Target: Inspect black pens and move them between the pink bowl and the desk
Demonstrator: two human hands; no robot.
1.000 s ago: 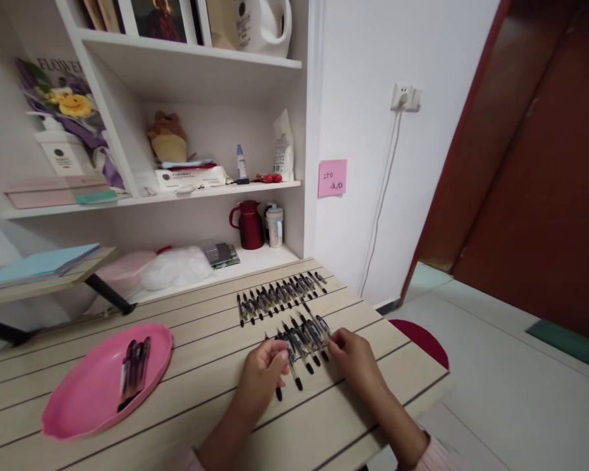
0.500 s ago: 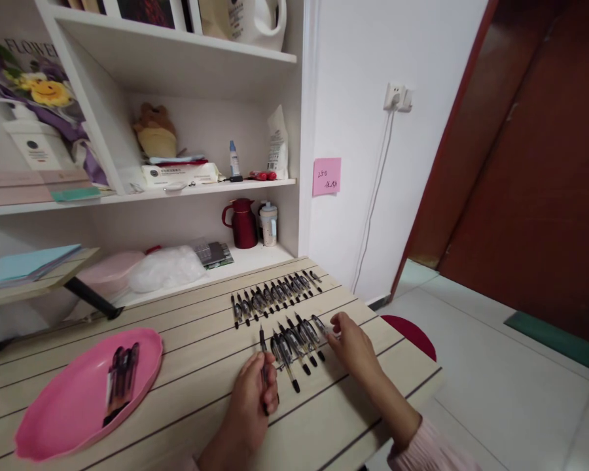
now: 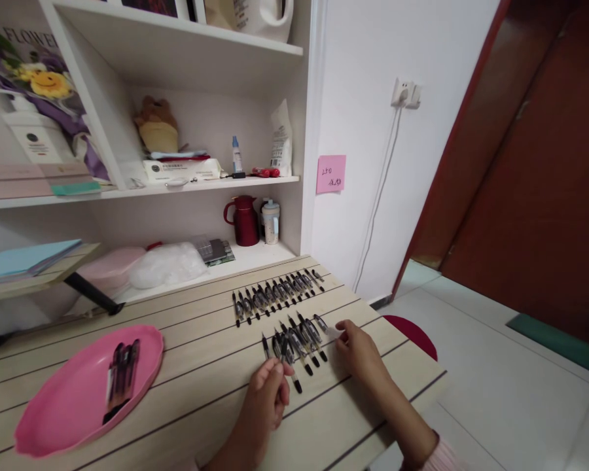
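My left hand (image 3: 269,392) is closed near the front of the table, its thumb and fingers round a dark pen (image 3: 283,352) that partly overlaps the pens behind. Another slim black pen (image 3: 265,345) points away just beyond the knuckles; its lower end is hidden by the hand. To the right lies a slanting row of clear-barrelled black pens (image 3: 302,340). At that row's right end my right hand (image 3: 360,353) rests with curled fingers, by a small pen part (image 3: 320,322) and a pale translucent piece (image 3: 332,332). What its fingertips grip is unclear.
Farther back is a longer row of pens and caps (image 3: 275,294). A pink tray (image 3: 53,392) at left holds several pens (image 3: 122,379). Behind the table stands a white shelf (image 3: 201,186) with a red jug (image 3: 246,221). A red round stool (image 3: 412,335) is beyond the right edge.
My left hand has turned and shifted slightly right, with the dark pen now over the near row. My right hand has barely moved. The whole view has shifted a little.
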